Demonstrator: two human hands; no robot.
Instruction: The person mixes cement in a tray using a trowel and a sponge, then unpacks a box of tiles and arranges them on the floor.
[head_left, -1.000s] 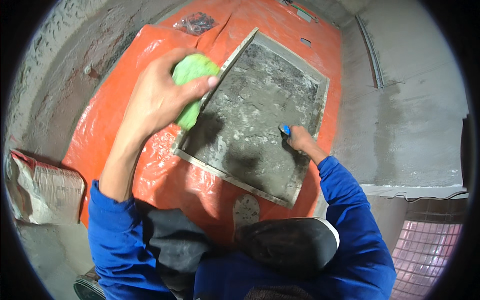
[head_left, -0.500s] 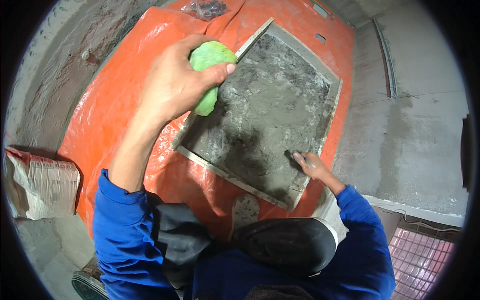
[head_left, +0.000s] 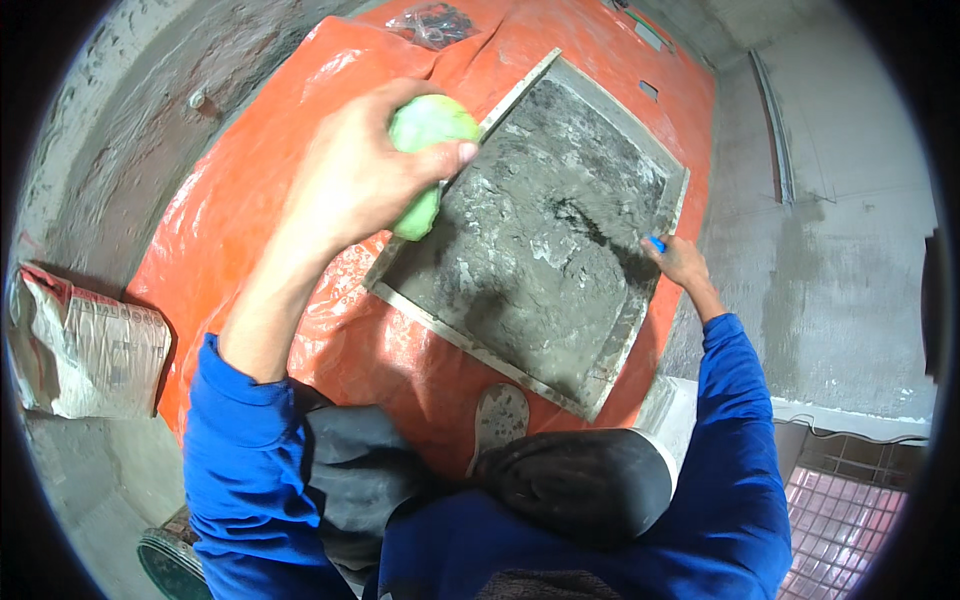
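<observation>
Two hands work over the tile [head_left: 530, 240] on the orange sheet [head_left: 230, 220]: left hand [head_left: 350, 175] squeezes a green sponge [head_left: 425, 160], right hand [head_left: 678, 258] pinches a blue tool [head_left: 655, 242] that may slip and gouge the wet mortar.

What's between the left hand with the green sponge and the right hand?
Head view: only the mortar-coated face of the large square tile, wet grey and ridged, spans from the left hand gripping the green sponge to the right hand.
</observation>
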